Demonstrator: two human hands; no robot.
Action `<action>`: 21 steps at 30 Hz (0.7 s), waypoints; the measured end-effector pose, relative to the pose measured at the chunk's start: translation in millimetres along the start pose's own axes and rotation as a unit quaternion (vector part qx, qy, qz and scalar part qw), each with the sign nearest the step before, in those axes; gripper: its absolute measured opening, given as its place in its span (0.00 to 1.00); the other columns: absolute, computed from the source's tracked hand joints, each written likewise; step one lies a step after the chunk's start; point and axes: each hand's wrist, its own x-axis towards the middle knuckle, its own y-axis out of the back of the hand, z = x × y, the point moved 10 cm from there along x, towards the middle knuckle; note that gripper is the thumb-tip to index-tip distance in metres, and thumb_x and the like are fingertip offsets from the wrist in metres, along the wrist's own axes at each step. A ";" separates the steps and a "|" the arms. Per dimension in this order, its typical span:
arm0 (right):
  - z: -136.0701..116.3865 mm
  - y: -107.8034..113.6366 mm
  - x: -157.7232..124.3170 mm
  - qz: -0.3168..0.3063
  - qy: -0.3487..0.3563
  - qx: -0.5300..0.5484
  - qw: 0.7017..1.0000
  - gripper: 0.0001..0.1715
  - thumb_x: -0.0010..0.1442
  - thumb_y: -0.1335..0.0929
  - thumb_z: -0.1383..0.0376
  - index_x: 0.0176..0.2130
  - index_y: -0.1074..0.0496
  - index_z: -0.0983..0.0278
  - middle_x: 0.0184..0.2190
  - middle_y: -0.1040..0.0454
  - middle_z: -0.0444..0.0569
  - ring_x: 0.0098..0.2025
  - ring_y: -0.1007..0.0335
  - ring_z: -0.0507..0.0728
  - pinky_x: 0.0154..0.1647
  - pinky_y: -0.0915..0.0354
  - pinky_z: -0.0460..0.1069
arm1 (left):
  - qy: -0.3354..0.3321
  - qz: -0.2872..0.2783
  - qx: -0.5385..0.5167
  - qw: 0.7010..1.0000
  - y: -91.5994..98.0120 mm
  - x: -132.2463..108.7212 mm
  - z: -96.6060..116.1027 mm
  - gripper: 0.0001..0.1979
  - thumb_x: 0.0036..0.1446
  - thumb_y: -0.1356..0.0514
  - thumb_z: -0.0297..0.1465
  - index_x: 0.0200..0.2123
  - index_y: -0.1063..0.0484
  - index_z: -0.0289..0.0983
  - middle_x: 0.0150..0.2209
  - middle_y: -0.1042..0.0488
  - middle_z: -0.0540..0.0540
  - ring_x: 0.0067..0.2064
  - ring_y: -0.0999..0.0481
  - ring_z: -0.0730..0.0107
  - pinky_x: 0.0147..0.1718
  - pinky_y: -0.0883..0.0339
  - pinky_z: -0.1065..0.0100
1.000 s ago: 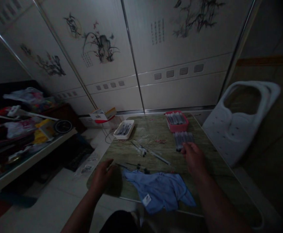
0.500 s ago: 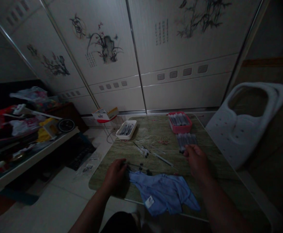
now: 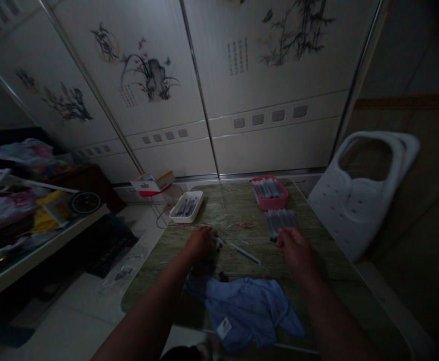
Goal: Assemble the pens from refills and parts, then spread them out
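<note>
My left hand (image 3: 199, 242) reaches down over the loose pens on the table, its fingers bent together. What they pinch, if anything, is too dark to make out. My right hand (image 3: 293, 244) is closed at the near end of a row of clear pens (image 3: 280, 219) lying side by side, which show dark ends. Between the hands lies a single pen (image 3: 245, 253). A crumpled blue cloth (image 3: 247, 306) with a white label spreads along the near edge, with small black pieces (image 3: 223, 276) just beyond it.
At the table's (image 3: 223, 198) far right, a pink basket (image 3: 271, 202) holds many pens. A white tray (image 3: 186, 216) with more pens stands far left. A white folding chair (image 3: 355, 215) leans at right. A cluttered bench (image 3: 42, 250) is on the left, before sliding doors (image 3: 272, 150).
My left hand has moved forward and right, from beside the blue cloth to the loose pens. My right hand stays at the pen row. The whole view has shifted slightly.
</note>
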 end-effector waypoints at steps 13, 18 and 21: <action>-5.0 -2.2 -1.0 -0.013 0.020 -0.034 0.999 0.17 0.57 0.32 0.49 0.28 0.30 0.59 0.21 0.31 0.41 0.24 0.37 0.56 0.26 0.43 0.49 | 0.016 0.032 -0.069 0.997 11.6 -34.4 35.4 0.18 0.63 0.44 0.35 0.52 0.22 0.38 0.52 0.20 0.40 0.54 0.22 0.57 0.54 0.31 0.59; -9.6 -9.9 -8.1 -0.031 0.040 -0.081 0.995 0.14 0.58 0.33 0.51 0.29 0.28 0.56 0.20 0.30 0.41 0.24 0.36 0.57 0.26 0.45 0.49 | 0.085 0.166 -0.273 0.944 45.4 -68.3 16.1 0.18 0.60 0.39 0.42 0.48 0.21 0.38 0.47 0.19 0.41 0.50 0.21 0.57 0.49 0.30 0.60; -16.7 -15.8 -20.2 -0.034 0.081 -0.127 0.988 0.11 0.58 0.32 0.52 0.31 0.25 0.55 0.22 0.28 0.41 0.26 0.34 0.57 0.28 0.46 0.49 | 0.152 0.226 -0.359 0.893 51.7 -98.5 -5.1 0.21 0.56 0.36 0.45 0.47 0.22 0.38 0.43 0.19 0.42 0.45 0.21 0.58 0.42 0.30 0.62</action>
